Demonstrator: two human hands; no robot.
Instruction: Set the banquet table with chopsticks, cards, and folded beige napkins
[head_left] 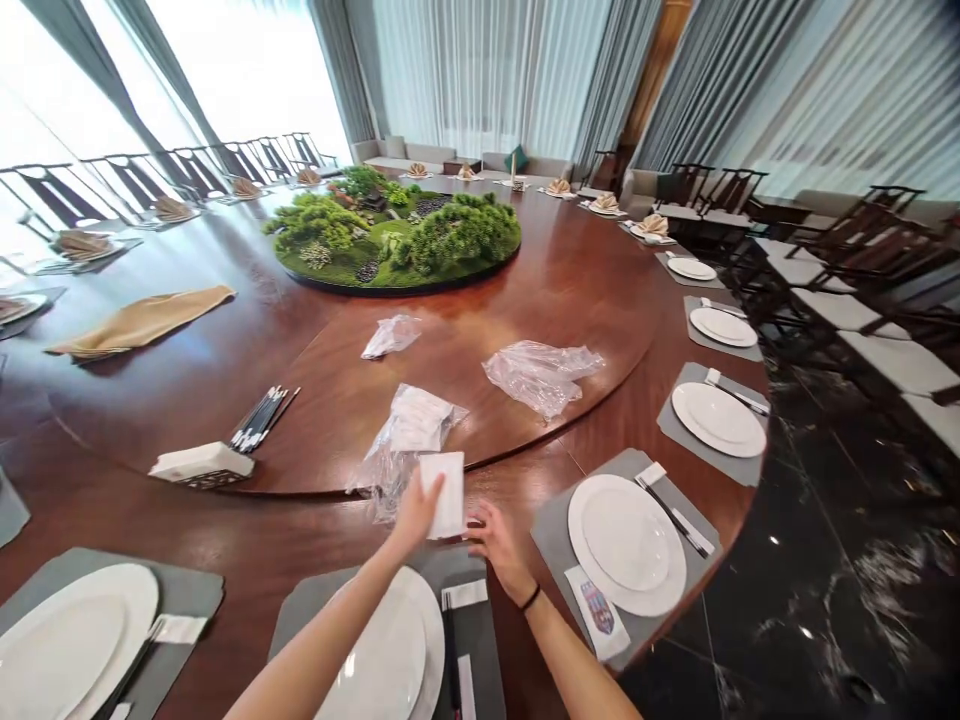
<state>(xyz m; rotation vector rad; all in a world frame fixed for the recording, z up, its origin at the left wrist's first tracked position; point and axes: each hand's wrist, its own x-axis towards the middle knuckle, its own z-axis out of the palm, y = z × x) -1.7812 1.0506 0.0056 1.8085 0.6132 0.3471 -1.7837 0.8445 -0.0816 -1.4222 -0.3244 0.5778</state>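
In my left hand (417,510) is a flat white rectangular packet (448,497), pinched with the thumb on top. Just to its right, my right hand (499,545) has its fingers loosely apart and holds nothing; I cannot tell whether a fingertip touches the packet's edge. Beyond the left hand lie more white packets (424,420) on a crumpled clear plastic bag (384,475). Below my hands a white plate (397,640) on a grey placemat (480,570) is partly covered by my left forearm. Black chopsticks (451,650) lie to the right of that plate.
The right-hand setting has a plate (627,545) and a printed white packet (598,612). Plastic bags (541,375), chopsticks (262,418), a white napkin holder (202,465) and a tan cloth (142,322) lie on the turntable, around a miniature garden (405,235). Chairs (877,330) stand at right.
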